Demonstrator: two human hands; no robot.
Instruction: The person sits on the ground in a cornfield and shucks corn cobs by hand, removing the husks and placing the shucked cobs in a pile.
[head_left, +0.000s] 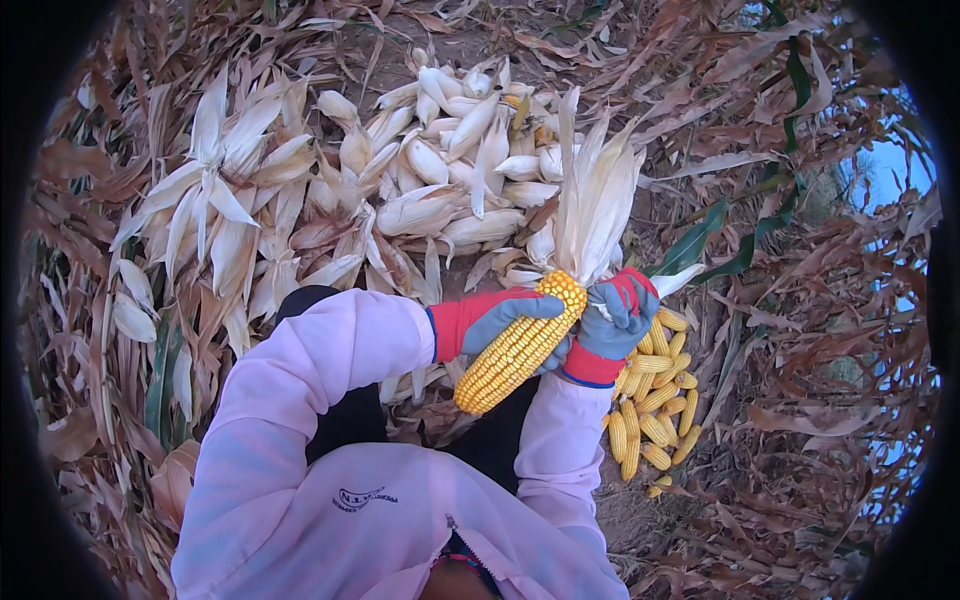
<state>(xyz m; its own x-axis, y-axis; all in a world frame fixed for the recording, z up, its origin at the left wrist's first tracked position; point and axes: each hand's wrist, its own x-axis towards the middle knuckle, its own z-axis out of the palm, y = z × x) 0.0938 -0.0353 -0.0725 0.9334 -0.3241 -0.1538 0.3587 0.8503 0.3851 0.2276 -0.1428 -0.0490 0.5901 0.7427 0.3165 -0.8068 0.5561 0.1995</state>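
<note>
My left hand (510, 319), in a red and grey work glove, is closed around a large ear of yellow corn (499, 364). The ear lies tilted, its tip towards my lap, its upper end joined to pale dry husks (596, 199) that are peeled back and point away from me. My right hand (619, 311), gloved alike, grips husk leaves just right of the ear's upper end. A strip of pale husk sticks out beyond its right side. Some fingers of both hands are hidden behind the ear and the gloves.
Husked yellow ears (652, 397) lie heaped on the soil beside my right forearm. Ahead is a broad pile of ears in pale husks (450, 165), with opened empty-looking husks (210, 165) to its left. Dry corn stalks and leaves (810, 300) surround the spot, some leaves green.
</note>
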